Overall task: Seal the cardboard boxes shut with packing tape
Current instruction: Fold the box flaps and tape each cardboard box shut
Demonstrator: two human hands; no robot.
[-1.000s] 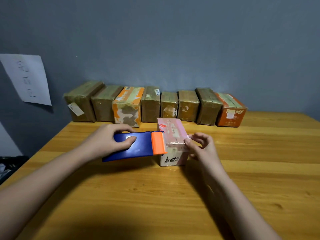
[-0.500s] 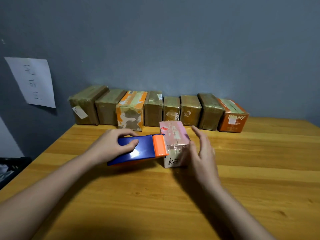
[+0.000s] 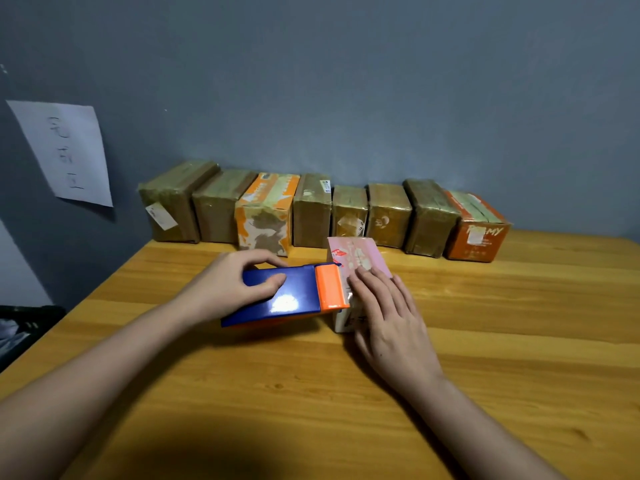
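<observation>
Pink box (image 3: 358, 258): right hand (image 3: 388, 313) now flat on top, pressing tape down; before, pinching. Left hand (image 3: 225, 289) grips tape tool (image 3: 287, 296). Strip sticking.

A wooden table (image 3: 485, 341) with a yellow-brown grain stood against the wall. On it, along the back edge, sat a row of eight taped boxes (image 3: 311, 213) side by side, and in front of them, near the middle, a small pink box (image 3: 356, 258).
</observation>
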